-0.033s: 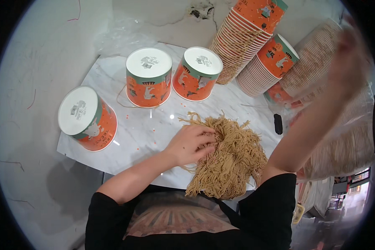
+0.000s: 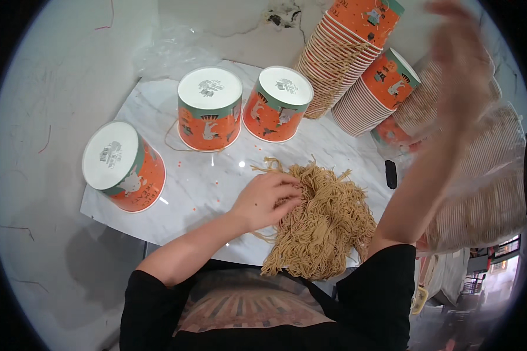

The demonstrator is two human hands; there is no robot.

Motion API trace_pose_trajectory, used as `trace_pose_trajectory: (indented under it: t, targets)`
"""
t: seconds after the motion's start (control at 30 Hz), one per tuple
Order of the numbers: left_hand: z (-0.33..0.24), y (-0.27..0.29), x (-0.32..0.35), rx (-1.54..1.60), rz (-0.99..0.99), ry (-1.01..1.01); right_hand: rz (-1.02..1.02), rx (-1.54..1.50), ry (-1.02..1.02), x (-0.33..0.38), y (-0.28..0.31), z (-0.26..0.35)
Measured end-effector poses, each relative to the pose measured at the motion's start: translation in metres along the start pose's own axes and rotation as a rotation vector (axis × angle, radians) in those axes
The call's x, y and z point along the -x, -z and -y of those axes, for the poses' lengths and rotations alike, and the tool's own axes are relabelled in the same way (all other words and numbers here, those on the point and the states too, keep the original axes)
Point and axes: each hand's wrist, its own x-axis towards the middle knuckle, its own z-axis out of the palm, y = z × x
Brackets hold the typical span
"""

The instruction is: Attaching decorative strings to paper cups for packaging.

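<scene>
Left hand [image 2: 267, 200] clawed into the left flank of the noodle heap [image 2: 322, 225] at the tabletop [image 2: 199, 199] near edge, long axis slanting away; right hand [image 2: 459, 70] raised, blurred, grip unreadable.

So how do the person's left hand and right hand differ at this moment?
The left hand is low, fingers curled into the pile of string-like tan strands on the white marble-look board; the right hand is raised high, clear of the pile. The left hand is sharp, while the right hand is blurred, so its grip cannot be read. The left hand touches the strands; the right hand is in front of the stacked orange paper cups. Both are bare, with black sleeves.
</scene>
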Motion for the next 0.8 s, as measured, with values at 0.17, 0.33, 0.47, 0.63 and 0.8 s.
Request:
trace_pose_trajectory:
  t: [0.17,0.33,0.47,0.63,0.8]
  targets:
    - [0.007,0.009,-0.003,0.406,-0.433,0.464,0.627,0.066,-0.017,0.132,-0.126,-0.016]
    - [0.041,0.012,0.003,0.780,-0.520,0.746,0.561,0.339,-0.020,0.189,-0.144,-0.036]
    - [0.042,0.014,0.005,1.010,-0.604,0.787,0.456,0.279,-0.047,0.193,-0.135,-0.034]
    - [0.032,0.016,-0.003,1.034,-0.615,0.687,0.300,-0.162,-0.278,0.180,-0.107,-0.026]
    - [0.007,0.028,-0.012,1.035,-0.586,0.435,0.350,-0.427,-0.483,0.180,-0.089,-0.038]
